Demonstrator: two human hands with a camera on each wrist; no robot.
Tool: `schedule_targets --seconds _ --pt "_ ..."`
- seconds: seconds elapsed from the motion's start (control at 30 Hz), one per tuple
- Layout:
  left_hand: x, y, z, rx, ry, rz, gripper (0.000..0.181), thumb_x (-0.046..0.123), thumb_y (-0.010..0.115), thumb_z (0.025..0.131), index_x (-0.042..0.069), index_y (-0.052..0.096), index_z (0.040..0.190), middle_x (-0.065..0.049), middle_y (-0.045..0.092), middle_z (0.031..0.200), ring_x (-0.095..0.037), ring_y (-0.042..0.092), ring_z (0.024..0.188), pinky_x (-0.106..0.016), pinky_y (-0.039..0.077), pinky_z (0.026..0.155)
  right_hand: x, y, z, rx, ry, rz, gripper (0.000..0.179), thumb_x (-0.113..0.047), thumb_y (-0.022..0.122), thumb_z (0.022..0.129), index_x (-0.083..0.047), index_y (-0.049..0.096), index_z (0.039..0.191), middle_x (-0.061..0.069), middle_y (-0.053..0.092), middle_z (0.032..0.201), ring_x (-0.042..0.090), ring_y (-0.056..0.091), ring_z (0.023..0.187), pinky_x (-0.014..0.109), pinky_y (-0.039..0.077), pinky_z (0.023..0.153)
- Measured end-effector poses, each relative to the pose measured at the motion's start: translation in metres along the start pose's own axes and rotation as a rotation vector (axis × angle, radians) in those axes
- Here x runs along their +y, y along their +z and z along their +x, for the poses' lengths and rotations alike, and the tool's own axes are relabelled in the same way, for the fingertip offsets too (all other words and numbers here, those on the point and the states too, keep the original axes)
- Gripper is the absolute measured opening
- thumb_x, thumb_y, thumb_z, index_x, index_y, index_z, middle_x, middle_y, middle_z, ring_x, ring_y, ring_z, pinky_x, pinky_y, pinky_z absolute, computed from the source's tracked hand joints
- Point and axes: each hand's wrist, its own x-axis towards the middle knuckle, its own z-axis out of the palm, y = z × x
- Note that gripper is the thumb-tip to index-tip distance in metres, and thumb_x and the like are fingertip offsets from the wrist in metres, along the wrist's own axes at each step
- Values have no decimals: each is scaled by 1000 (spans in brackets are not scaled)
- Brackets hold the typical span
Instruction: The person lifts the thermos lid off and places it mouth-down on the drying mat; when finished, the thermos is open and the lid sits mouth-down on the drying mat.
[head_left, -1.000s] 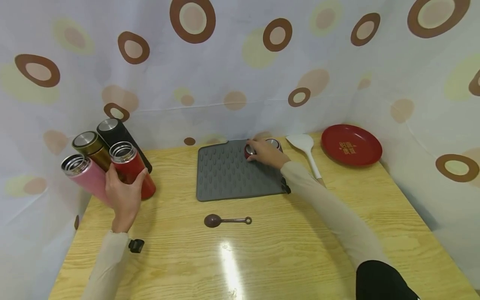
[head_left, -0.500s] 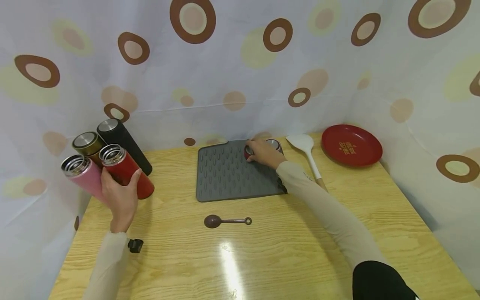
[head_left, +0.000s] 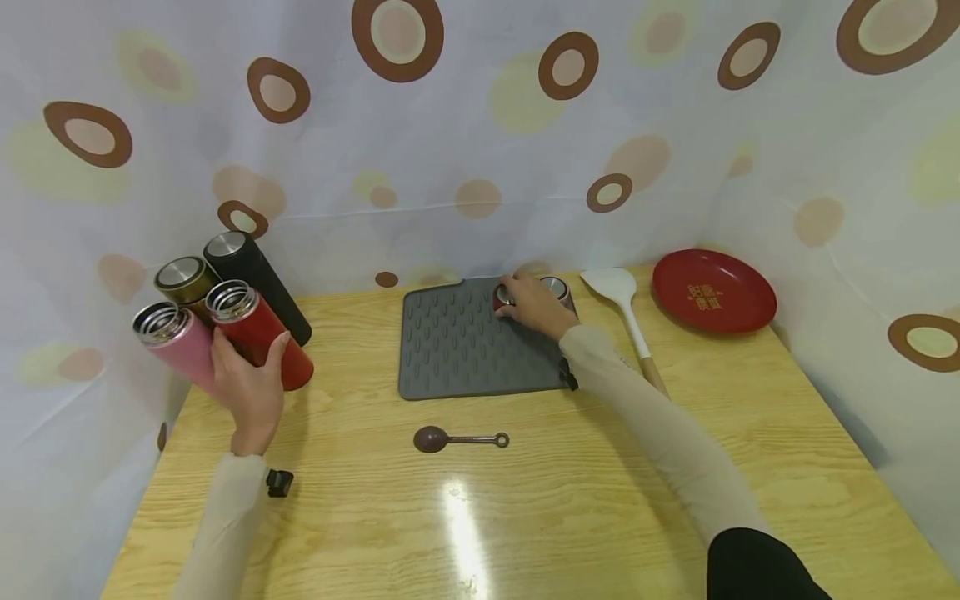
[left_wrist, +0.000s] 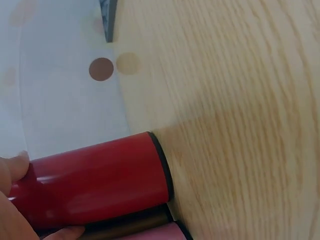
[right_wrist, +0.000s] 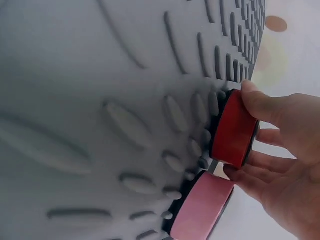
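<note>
My left hand (head_left: 251, 387) grips the lidless red thermos bottle (head_left: 264, 335), thumb on one side and fingers on the other. Close beside it stand a lidless pink bottle (head_left: 183, 348), a gold bottle (head_left: 180, 273) with a silver-topped lid and a black bottle (head_left: 258, 283), also lidded. My right hand (head_left: 538, 306) pinches a red lid (right_wrist: 234, 129) that sits on the grey ribbed mat (head_left: 450, 350). Next to that lid is a pink lid (right_wrist: 202, 206), also on the mat. Red and pink bottle bases stand on the table in the left wrist view.
A brown spoon (head_left: 431, 439) lies on the wooden table (head_left: 360, 517) in front of the mat. Right of the mat are a white spatula (head_left: 615, 287) with a wooden handle and a red plate (head_left: 712, 287). A patterned curtain (head_left: 337, 150) hangs behind the table.
The red bottle's mouth has shifted left, closer to the pink and gold bottles, with my left hand on it. My right hand stays at the red lid. The head view has turned slightly.
</note>
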Motion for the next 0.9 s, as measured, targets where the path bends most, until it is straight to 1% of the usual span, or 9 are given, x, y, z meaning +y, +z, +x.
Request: schedule_targets --seconds 0.17,0.23,0.3,0.37,0.47,0.53,0.63,0.77,0.9 --pt "6 -1 -1 -43 -27 4 84 26 79 95 -4 32 157 -29 47 150 -42 45 141 -55 35 121 -2 3 0 22 -5 -36 54 -25 75 99 6 58 140 24 63 123 37 65 109 48 55 92" --pt "13 -5 -4 -60 -52 5 87 26 76 97 -2 26 161 -27 41 155 -39 40 145 -55 33 123 -3 5 0 37 -9 -54 53 -25 75 98 6 59 138 25 65 123 37 65 109 48 56 92" --pt "21 -10 -8 -59 -48 19 87 26 73 98 0 22 163 -26 37 158 -38 35 148 -57 32 123 -5 8 0 62 -13 -81 53 -25 75 98 6 60 138 25 66 123 38 66 110 49 56 93" --pt "31 -15 -11 -36 -10 41 82 25 71 99 2 25 162 -25 35 158 -36 34 148 -59 35 121 -7 11 -1 98 -8 -100 52 -24 76 97 6 61 137 25 67 122 39 67 110 49 57 93" --pt "45 -23 -9 28 112 58 66 23 66 101 3 37 156 -25 39 154 -34 38 145 -58 41 117 -13 16 -3 142 27 -140 52 -23 74 98 7 60 139 27 65 128 42 65 117 52 56 97" --pt "54 -29 -3 70 190 63 56 21 64 102 2 44 151 -26 43 151 -33 40 143 -53 42 117 -18 21 -4 149 55 -160 53 -21 70 101 9 55 142 30 60 135 44 59 125 53 53 103" --pt "67 -38 15 118 273 63 47 19 62 101 -1 54 143 -27 47 148 -33 42 142 -48 41 118 -24 27 -5 162 83 -202 54 -22 62 106 11 49 147 32 54 142 46 52 134 53 49 110" --pt "81 -45 45 102 344 90 41 19 64 100 -6 61 133 -30 51 141 -40 45 136 -52 36 115 -27 27 -4 167 103 -221 48 -21 53 111 11 50 145 31 55 140 45 53 133 53 48 110" --pt "88 -50 74 29 407 145 33 14 63 100 -10 63 124 -34 52 132 -49 49 125 -60 37 108 -26 20 -2 117 122 -215 40 -20 49 112 8 57 139 28 60 134 44 58 126 53 53 103"
